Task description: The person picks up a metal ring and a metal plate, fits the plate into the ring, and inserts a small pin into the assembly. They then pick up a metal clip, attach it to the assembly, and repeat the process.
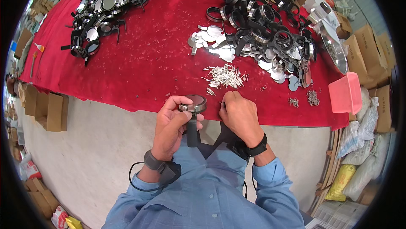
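Observation:
My left hand (170, 123) is closed around a round lid-like part (197, 102) with a shiny metal band and a black handle (192, 131) pointing down toward me. The thumb presses near the joint of handle and band. Close by on its right, my right hand (239, 113) is closed in a pinch at the table's front edge, knuckles up. What its fingertips hold is too small to make out. Just beyond it lies a pile of small whitish pins (227, 77), with loose metal discs (216, 34) farther back.
Black handled rings (260, 17) are heaped at the back right, more handled parts (103, 7) at the back left. Small metal clips (313, 98) lie near a pink bin (346, 94) on the red-covered table (139, 60). A metal pan (334, 49) and cartons stand right.

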The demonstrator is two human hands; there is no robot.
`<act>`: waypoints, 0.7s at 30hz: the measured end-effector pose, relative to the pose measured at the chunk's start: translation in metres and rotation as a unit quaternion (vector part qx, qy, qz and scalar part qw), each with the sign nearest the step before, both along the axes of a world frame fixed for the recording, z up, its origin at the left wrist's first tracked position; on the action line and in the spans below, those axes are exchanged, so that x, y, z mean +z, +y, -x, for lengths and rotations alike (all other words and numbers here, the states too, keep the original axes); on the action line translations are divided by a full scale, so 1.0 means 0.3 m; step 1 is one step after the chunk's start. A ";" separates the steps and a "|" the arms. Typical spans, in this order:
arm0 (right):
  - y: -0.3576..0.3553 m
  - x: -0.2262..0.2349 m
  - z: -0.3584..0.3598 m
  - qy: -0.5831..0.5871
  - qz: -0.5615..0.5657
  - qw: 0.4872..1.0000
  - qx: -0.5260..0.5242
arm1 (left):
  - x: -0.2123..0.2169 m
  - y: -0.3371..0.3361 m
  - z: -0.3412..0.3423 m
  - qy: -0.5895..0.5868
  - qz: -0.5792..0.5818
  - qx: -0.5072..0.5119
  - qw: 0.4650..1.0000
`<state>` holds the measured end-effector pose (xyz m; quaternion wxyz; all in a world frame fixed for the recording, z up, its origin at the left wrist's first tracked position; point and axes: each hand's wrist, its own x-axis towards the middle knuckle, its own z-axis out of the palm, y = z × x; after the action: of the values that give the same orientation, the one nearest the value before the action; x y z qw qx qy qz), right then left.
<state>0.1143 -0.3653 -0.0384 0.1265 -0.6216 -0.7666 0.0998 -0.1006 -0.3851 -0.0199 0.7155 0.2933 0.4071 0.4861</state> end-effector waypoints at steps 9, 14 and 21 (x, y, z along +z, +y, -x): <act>-0.063 0.089 0.035 0.387 -0.042 0.921 -0.026 | -0.017 0.012 -0.025 -0.061 0.013 0.008 0.998; -0.090 0.142 0.080 0.419 -0.031 0.907 0.019 | -0.022 0.011 -0.045 -0.059 -0.005 0.005 0.998; -0.096 0.111 0.099 0.426 -0.056 0.899 0.087 | -0.029 0.009 -0.049 -0.075 -0.015 -0.005 0.997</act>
<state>0.0844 -0.3939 -0.0051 0.4663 -0.4428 -0.6946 0.3226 -0.0858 -0.3824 -0.0286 0.7419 0.2688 0.3435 0.5094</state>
